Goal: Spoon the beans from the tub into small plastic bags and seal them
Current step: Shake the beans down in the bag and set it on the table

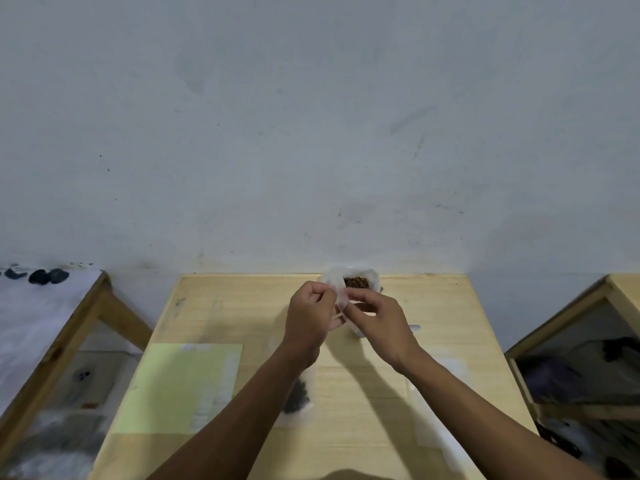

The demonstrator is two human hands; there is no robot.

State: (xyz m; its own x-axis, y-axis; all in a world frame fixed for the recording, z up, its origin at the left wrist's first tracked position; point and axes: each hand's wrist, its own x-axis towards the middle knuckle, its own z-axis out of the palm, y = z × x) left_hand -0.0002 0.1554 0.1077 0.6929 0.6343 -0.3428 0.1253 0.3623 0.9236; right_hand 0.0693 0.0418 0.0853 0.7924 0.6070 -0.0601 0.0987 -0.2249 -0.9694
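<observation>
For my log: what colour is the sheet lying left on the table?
Pale yellow-green sheet, head view.

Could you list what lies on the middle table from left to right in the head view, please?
Green sheet → filled bag lying flat → left hand → small bag pinched by both hands → right hand → clear bags.

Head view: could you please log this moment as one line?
left hand: pinches small bag | right hand: pinches it too | tub: beans visible
</observation>
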